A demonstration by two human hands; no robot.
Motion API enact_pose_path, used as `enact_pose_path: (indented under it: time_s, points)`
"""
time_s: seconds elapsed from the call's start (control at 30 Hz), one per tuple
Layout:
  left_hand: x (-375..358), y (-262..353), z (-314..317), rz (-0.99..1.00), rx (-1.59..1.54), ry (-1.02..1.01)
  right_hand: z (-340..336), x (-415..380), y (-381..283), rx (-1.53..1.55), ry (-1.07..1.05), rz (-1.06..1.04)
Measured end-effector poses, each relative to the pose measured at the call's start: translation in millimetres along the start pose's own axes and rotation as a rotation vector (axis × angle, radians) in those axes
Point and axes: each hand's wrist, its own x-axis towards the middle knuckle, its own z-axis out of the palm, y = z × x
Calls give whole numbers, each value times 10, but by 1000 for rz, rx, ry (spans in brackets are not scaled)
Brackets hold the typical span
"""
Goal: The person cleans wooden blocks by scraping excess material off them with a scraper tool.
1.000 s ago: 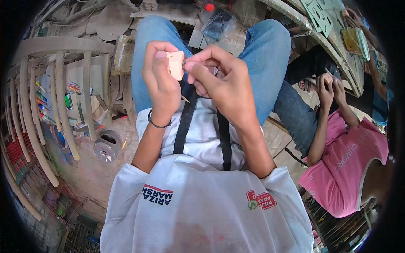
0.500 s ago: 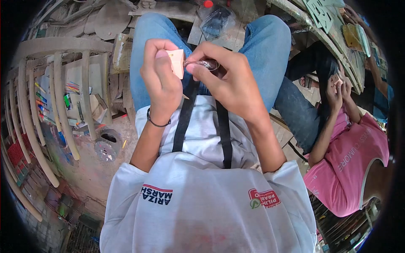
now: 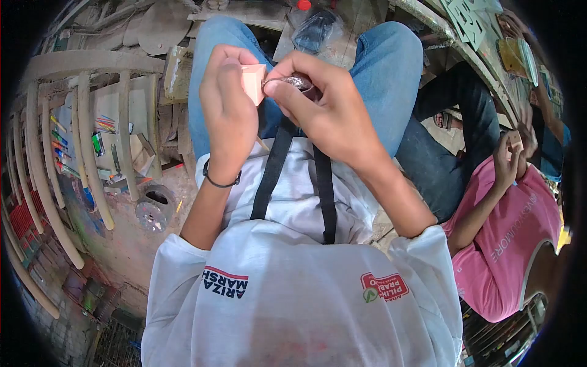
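My left hand is closed around a small pale wooden block with angled faces. My right hand pinches a slim tool, its handle dark, shiny and silvery, with a thin curved loop beside it. The tool's front end is right at the block's right side, where my right thumb also reaches. Both hands are above my lap, between my knees. Below my left hand, a thin pale stick tip shows against the white shirt.
Right of me sits a person in a pink shirt, hands raised, with a small wooden block. A slatted wooden bench stands at the left, with pencils seen beyond its slats. A clear plastic bag lies ahead.
My left hand has shifted slightly left and up, turning the block. My right hand has tilted the tool at its side. The neighbour's hands have moved apart and toward their body.
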Motion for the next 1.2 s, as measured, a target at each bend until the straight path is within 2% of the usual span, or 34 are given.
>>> enact_pose_path:
  time_s: [0.03, 0.07, 0.13, 0.17, 0.23, 0.27, 0.33, 0.37, 0.43, 0.47, 0.53, 0.57, 0.63, 0.77, 0.87, 0.97, 1.03, 1.17, 1.2]
  points:
    - [-3, -30, 10, 170, 149, 44, 17, -9, 16, 182, 7, 202]
    - [-25, -50, 3, 167, 152, 39, 17, -15, 20, 187, 10, 204]
    - [-57, -88, -9, 190, 111, -3, -18, -26, 23, 604, -68, 479]
    - [-50, -87, -16, 187, 106, -11, -60, -27, 15, 604, -59, 482]
    - [-34, -124, -14, 242, 35, -56, -153, -26, 61, 995, -256, 634]
    - [0, -143, -7, 242, 32, -59, -145, -10, 79, 995, -252, 634]
    - [44, -102, -10, 182, 60, -60, -71, -5, 52, 603, -90, 444]
    - [44, -68, -14, 184, 62, -57, -32, -11, 42, 603, -94, 443]
    - [30, 12, -9, -155, -188, -92, 15, -26, 46, 232, 62, 67]
    - [33, 29, -20, -157, -185, -93, 21, -24, 56, 235, 63, 68]
    - [26, 79, -37, -329, -369, -164, 17, -26, 53, -23, 117, -174]
    - [27, 110, -27, -326, -371, -160, -6, -10, 84, -24, 112, -177]
    - [3, 156, 2, -443, -446, -126, -65, 4, 176, -331, 135, -524]
    - [-7, 70, -55, -447, -475, -215, -70, -7, 191, -428, 97, -519]
    - [-43, 55, -5, -378, -401, -165, -50, 9, 226, -498, 69, -569]
    - [-70, 27, -3, -341, -273, -92, 6, -32, 204, -511, 73, -509]
    - [-82, -35, 8, -156, -38, -39, 24, -53, 192, -455, 76, -483]
    - [-109, -25, 63, -100, -40, 38, 44, -89, 106, -390, 86, -403]
    - [-98, -37, 55, 9, -8, 56, 42, -90, 75, -345, 76, -332]
